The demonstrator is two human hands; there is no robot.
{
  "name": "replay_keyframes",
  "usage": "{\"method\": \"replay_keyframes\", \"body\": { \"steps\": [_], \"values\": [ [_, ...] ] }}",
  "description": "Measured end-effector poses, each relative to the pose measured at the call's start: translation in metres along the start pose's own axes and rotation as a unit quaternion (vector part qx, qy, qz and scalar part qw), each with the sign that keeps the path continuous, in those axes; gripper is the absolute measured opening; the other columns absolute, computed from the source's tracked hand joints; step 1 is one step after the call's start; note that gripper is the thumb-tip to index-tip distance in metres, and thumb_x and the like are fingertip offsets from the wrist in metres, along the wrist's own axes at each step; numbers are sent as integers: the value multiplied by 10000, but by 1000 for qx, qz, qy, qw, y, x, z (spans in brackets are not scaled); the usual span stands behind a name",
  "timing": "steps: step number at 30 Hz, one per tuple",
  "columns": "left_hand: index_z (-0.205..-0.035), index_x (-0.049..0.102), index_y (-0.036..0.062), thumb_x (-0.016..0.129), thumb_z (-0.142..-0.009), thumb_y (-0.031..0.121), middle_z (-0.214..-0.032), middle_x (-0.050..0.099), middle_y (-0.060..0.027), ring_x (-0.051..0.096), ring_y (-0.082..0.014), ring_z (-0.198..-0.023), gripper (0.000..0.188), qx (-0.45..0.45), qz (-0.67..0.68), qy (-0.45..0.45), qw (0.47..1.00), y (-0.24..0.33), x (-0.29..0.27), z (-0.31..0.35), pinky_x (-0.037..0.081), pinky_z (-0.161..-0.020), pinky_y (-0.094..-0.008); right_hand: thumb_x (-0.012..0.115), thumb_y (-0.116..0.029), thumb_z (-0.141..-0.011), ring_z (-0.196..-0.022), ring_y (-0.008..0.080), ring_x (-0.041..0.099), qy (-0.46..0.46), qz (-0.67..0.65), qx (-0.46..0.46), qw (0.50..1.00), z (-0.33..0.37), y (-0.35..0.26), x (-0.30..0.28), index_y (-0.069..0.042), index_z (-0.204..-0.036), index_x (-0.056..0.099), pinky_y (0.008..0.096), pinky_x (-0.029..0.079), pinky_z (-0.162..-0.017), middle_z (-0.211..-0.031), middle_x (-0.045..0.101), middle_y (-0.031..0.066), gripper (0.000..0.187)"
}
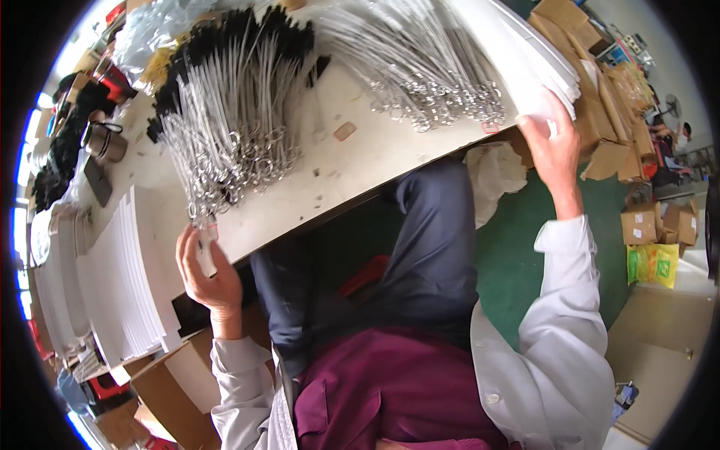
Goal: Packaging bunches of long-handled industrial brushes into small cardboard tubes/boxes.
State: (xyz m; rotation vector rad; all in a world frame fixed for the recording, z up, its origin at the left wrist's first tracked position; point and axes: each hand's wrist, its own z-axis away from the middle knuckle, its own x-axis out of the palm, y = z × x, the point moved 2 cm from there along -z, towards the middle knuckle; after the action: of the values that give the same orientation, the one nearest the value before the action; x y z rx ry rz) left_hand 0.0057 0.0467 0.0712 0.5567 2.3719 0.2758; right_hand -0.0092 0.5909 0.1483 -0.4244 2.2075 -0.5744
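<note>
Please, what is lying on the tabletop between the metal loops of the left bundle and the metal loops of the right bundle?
In the head view, a small flat reddish-brown rectangle lies between them on the pale tabletop.

A steel mug (pixel 106 142) with a dark handle stands near the left end of the pale worktable (pixel 352 172), and a dark flat slab (pixel 97 181) lies just beside it. Crumpled clear plastic wrap (pixel 155 36) sits at the table's far left corner. On the right, small cardboard boxes (pixel 640 224) rest near a yellow-and-green bag (pixel 652 265). A fan (pixel 672 105) stands farther back. An open cardboard carton (pixel 161 382) is at lower left, and a whitish plastic bag (pixel 495 176) hangs or lies by the table edge above the green floor (pixel 517 225).
</note>
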Motion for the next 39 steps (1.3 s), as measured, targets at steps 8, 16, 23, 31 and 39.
{"method": "replay_keyframes", "body": {
  "steps": [8, 16, 23, 31, 39],
  "values": [
    [-1250, 631, -43, 827, -733, 168, -1320, 584, -261, 574, -434, -1209, 592, 238, 136, -258, 927, 135, -18, -55, 449, -1071, -548, 787, -56, -783, -1315, 351, 550, -323, -85, -251, 908, 64, -147, 63, -31, -1376, 592, 446, 454, -1125, -1400, 584, 161, 625],
    [-1406, 475, -60, 817, -746, 169, -1278, 598, -249, 574, -422, -1207, 778, 173, 160, -415, 879, 123, 25, -37, 444, -1076, -493, 789, -90, -781, -1287, 339, 563, -350, -103, -350, 862, 90, -165, 110, 16, -1339, 605, 434, 434, -1144, -1398, 576, 162, 596],
    [-1362, 507, -42, 797, -750, 167, -1209, 637, -213, 643, -382, -1082, 708, 155, 56, -372, 914, 96, 33, -27, 530, -930, -472, 792, -129, -808, -1199, 330, 601, -220, -67, -277, 933, 88, -172, 109, 13, -1288, 628, 392, 500, -1047, -1235, 641, 161, 527],
    [-1322, 511, -60, 777, -742, 136, -1128, 622, -186, 643, -341, -1023, 668, 194, 37, -346, 917, 100, 39, -21, 534, -901, -435, 796, -145, -844, -968, 351, 670, -259, -140, -92, 951, 126, -167, 135, 61, -1235, 618, 391, 560, -878, -1107, 647, 204, 477],
    [-1365, 494, -65, 778, -767, 153, -1214, 621, -221, 639, -371, -1093, 697, 196, 16, -358, 913, 89, 41, -11, 529, -955, -457, 772, -155, -930, -780, 134, 679, -351, -393, 181, 831, 124, -161, 149, 87, -1164, 624, 266, 555, -687, -988, 725, 116, 367]
  ]
}}
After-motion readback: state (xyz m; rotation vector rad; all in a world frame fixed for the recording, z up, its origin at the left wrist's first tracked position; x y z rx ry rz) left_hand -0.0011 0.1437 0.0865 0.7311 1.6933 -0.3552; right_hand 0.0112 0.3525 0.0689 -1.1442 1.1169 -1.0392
